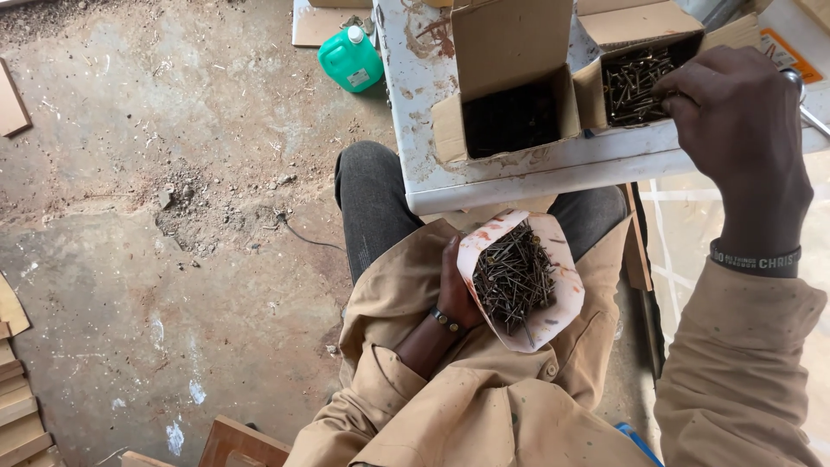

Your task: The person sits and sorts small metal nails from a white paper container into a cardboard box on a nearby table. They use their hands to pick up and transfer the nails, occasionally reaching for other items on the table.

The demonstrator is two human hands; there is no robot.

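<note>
- Nails (513, 278) fill the paper cone (523, 281) that my left hand (458, 290) holds against my lap; the cone is whitish with reddish smears and its mouth faces up, heaped with dark, thin nails.
- Left fingers are wrapped round the cone's left side, closed on the paper.
- Right hand (735, 130) reaches into the right cardboard box (635, 82) on the desk (415, 130); its fingers are drawn narrow at the box's edge among the loose nails there, though I cannot tell whether they have any pinched.
- That right box stands with its flaps open and is well filled with the same dark nails.
- Just beside it, to the left, a second open cardboard box (510, 91) stands with its lid flap upright; its inside is dark and I cannot make out the contents clearly.
- Both boxes sit near the front edge of the stained white desk, directly above the cone.
- On the concrete floor (173, 216) beyond the desk's left corner lies a green plastic bottle (350, 59) with a white cap.
</note>
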